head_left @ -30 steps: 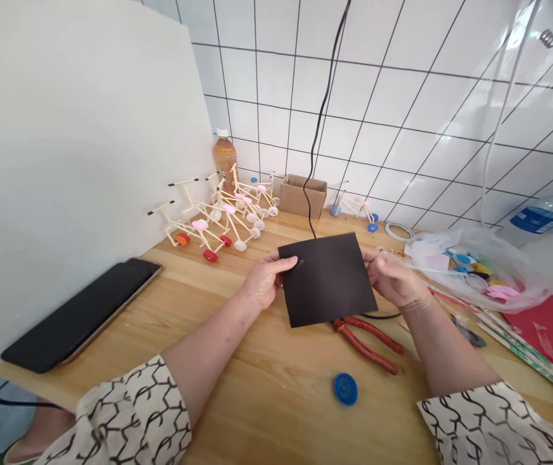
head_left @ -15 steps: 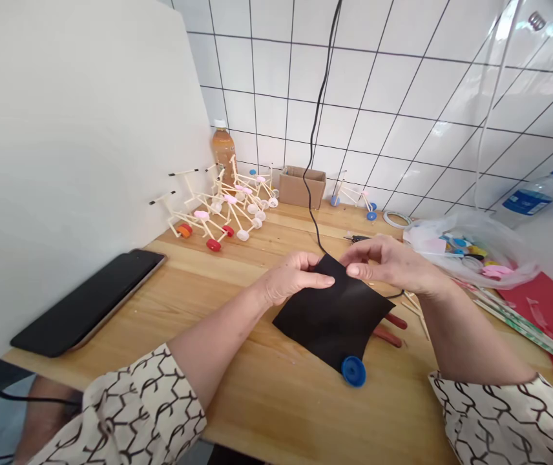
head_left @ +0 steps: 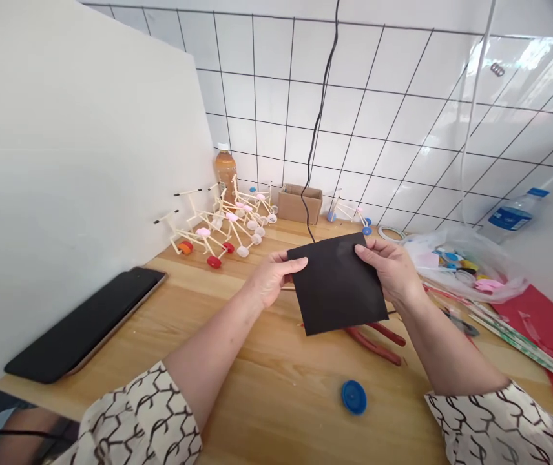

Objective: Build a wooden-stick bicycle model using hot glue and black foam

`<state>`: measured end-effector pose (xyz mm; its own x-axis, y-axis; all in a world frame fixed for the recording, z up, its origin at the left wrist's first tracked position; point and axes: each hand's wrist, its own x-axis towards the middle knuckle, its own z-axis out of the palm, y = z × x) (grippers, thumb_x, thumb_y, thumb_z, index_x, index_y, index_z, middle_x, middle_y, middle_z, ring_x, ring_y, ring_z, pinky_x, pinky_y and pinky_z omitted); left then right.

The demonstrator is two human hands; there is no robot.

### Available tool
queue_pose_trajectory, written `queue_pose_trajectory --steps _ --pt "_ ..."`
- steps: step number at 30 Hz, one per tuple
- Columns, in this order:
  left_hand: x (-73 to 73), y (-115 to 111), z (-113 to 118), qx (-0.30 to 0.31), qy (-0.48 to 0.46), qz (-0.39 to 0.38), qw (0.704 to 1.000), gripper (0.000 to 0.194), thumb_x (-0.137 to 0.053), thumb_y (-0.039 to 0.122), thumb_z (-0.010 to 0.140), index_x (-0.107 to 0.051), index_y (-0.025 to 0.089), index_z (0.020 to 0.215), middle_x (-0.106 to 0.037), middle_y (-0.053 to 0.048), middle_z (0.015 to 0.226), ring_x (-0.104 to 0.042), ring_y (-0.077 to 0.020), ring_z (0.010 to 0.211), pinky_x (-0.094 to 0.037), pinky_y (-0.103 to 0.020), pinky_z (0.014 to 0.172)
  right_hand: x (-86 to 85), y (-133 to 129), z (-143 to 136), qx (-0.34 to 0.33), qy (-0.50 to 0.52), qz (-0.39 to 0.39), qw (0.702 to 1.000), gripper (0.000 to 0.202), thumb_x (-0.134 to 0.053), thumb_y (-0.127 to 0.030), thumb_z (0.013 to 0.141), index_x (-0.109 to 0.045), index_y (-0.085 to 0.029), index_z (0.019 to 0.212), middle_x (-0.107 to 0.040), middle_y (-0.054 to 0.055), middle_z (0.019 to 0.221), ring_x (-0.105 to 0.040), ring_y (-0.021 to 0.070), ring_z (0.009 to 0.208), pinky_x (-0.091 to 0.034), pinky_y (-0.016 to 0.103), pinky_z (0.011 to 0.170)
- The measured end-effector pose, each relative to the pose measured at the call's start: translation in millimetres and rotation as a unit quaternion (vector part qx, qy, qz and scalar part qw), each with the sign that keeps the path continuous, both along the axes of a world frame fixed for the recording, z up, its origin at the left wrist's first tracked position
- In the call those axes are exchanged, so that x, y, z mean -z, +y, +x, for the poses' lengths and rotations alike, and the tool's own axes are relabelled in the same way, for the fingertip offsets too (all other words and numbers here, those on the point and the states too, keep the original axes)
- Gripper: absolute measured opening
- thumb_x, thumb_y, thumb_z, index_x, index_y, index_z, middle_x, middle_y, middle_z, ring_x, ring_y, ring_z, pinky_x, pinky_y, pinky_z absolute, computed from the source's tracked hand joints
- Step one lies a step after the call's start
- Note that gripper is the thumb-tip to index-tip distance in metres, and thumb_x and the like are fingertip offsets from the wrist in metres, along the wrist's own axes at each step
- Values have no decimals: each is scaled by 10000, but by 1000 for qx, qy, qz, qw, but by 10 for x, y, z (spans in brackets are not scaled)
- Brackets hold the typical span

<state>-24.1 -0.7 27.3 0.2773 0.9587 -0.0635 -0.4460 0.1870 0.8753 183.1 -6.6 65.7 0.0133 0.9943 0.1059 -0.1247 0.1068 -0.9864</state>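
Black sheet [head_left: 337,284] held up above the surface [head_left: 267,387], pinched at its top corners by left hand [head_left: 271,278] and right hand [head_left: 390,271]. Thin and floppy: likely to crease under an uneven grip, or slip onto the pliers [head_left: 378,342] below.

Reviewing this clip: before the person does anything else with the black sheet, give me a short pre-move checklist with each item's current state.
1. Left hand grips the black sheet at its left edge: ok.
2. Right hand grips the sheet's right edge: ok.
3. Sheet lifted off the wooden table, flat and facing the camera: ok.
4. Red-handled pliers lie on the table just below the sheet, within reach: ok.
5. Blue bottle cap lies apart from the sheet, nearer the person: ok.
6. Sheet free of the black cable hanging behind it: cannot tell.
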Motion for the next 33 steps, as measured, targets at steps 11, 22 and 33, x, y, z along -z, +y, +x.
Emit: queue_pose_trajectory --steps 11,22,33 --pt "57 36 -10 -53 15 3 998 249 -800 238 501 -712 150 716 -692 -24 666 -595 -115 584 -443 -234 600 76 -36 -67 -88 19 -51 995 198 -761 -304 577 -698 -177 715 -688 5 621 -596 130 534 -462 255 551" --pt "84 -21 45 -13 50 -2 999 239 -789 217 495 -711 151 712 -688 -28 648 -598 -122 574 -438 -230 568 296 -222 2 -32 46 -81 995 165 -765 -276 549 -683 -180 656 -687 2 599 -590 135 505 -453 248 490" --pt "107 19 62 -34 42 -30 998 243 -752 154 485 -712 152 724 -674 -21 621 -573 -111 528 -416 -214 500 354 -201 44 -3 117 -146 982 278 -735 -181 535 -706 -211 810 -696 -2 636 -596 148 526 -446 255 500"
